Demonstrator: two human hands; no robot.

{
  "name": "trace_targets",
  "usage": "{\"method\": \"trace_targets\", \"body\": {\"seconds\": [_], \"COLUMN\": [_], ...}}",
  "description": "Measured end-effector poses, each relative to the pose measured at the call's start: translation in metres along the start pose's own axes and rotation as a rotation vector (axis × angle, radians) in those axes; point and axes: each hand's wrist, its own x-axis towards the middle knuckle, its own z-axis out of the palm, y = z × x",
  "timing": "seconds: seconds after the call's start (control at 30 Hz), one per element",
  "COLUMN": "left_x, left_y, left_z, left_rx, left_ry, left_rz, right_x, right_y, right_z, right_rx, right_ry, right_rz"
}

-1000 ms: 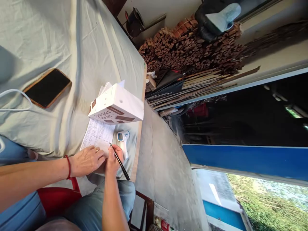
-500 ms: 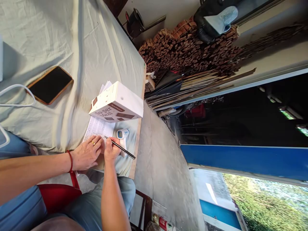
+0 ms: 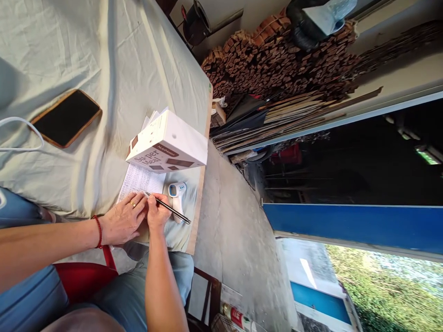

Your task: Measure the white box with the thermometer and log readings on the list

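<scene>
My right hand (image 3: 158,213) is closed around a black pen (image 3: 176,211), its tip on a sheet of paper (image 3: 137,180) covered with rows of handwriting. Beside it my left hand (image 3: 125,219) lies flat on the lower part of the sheet, fingers stretched out, a ring and a red bracelet on it. A white box (image 3: 169,145) lettered "Su-per Meal" stands over the far end of the paper and hides part of it. Just right of the pen lies a white handheld thermometer (image 3: 177,193) with a small screen.
A smartphone (image 3: 66,118) in a brown case lies on the cloth-covered table (image 3: 79,175), near a white cable (image 3: 20,121). Past the table's wooden edge are a concrete floor (image 3: 235,221), stacked firewood (image 3: 263,64) and a dark chair (image 3: 212,290).
My right hand and the pen have shifted slightly left along the paper, closer to my left hand. The whole view has turned a little; my left hand stays on the sheet.
</scene>
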Motion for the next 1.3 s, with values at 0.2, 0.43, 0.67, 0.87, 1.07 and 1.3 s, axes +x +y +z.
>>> {"method": "trace_targets", "body": {"seconds": [0.2,0.43,0.67,0.87,1.07,1.3], "left_x": [0.0013,0.0018,0.0019,0.0012,0.0008,0.0013], "left_y": [0.0013,0.0009,0.0001,-0.0002,0.0002,0.0004], "left_z": [-0.0056,-0.0075,-0.0067,-0.0048,-0.0051,-0.0067], "left_rx": [0.026,0.039,0.043,0.058,0.058,0.064], "left_ry": [-0.037,-0.038,-0.005,-0.002,-0.011,-0.03], "left_rz": [0.005,0.009,0.02,0.023,0.022,0.016], "right_x": [0.0014,0.0025,0.0025,0.0013,0.0023,0.0014], "right_y": [-0.0063,-0.0056,-0.0054,-0.0039,-0.004,-0.0044], "right_z": [-0.0006,0.0006,0.0013,0.001,0.0011,0.001], "right_rx": [-0.026,-0.014,0.007,0.024,-0.007,-0.01], "right_ry": [0.002,-0.003,0.012,0.032,0.029,0.03], "right_rz": [-0.021,-0.024,-0.019,0.026,-0.005,-0.003]}}
